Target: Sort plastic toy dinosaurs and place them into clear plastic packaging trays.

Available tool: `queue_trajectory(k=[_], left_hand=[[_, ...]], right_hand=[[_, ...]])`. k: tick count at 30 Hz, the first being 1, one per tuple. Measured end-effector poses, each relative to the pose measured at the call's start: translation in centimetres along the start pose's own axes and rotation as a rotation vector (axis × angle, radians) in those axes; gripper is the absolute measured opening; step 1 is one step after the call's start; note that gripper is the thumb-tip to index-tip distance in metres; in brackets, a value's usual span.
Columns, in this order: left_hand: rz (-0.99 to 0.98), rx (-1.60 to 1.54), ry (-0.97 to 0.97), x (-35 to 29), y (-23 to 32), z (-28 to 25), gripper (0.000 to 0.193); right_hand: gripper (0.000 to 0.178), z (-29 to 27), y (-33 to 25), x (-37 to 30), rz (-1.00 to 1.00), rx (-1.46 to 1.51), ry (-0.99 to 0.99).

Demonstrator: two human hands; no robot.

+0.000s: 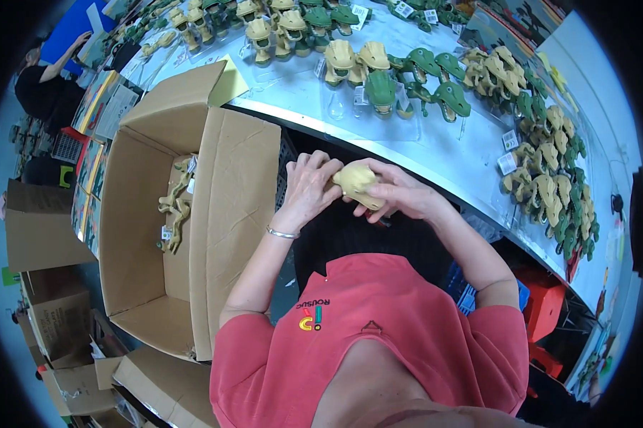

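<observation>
In front of my body, off the table's near edge, both hands hold a tan dinosaur toy [357, 180]. My right hand [401, 191] is closed around its right side, the thumb lying across it. My left hand [306, 184], with a bracelet at the wrist, pinches at the toy's left side with bent fingers. What those fingertips grip exactly is hidden. Something small and red shows just beneath the toy. Closest on the table are a green dinosaur toy [380, 93] and a tan dinosaur head [339, 60].
An open cardboard box [139, 235] at my left holds several tan toys [175, 207] with tags. Rows of tan and green dinosaur toys [546, 178] cover much of the white table [293, 96]. A red stool [543, 303] stands at right. Another person [47, 89] works at far left.
</observation>
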State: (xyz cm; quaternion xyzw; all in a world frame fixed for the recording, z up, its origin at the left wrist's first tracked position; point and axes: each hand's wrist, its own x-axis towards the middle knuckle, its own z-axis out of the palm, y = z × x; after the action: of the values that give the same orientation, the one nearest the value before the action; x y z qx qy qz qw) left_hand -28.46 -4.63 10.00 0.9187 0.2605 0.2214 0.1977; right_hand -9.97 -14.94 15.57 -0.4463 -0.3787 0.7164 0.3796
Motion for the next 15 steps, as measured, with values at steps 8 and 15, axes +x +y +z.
queue_trajectory(k=[8,15], left_hand=[[0.114,0.146,-0.152,2.0,-1.0,-1.6,0.034],[-0.005,-0.285,0.718,5.2,-2.7,-3.2,0.026]], right_hand=[[0.055,0.3,-2.3,1.6,-0.449,-1.052,0.124],[0.036,-1.2,-5.0,-0.9,-0.490,-0.663,0.560]])
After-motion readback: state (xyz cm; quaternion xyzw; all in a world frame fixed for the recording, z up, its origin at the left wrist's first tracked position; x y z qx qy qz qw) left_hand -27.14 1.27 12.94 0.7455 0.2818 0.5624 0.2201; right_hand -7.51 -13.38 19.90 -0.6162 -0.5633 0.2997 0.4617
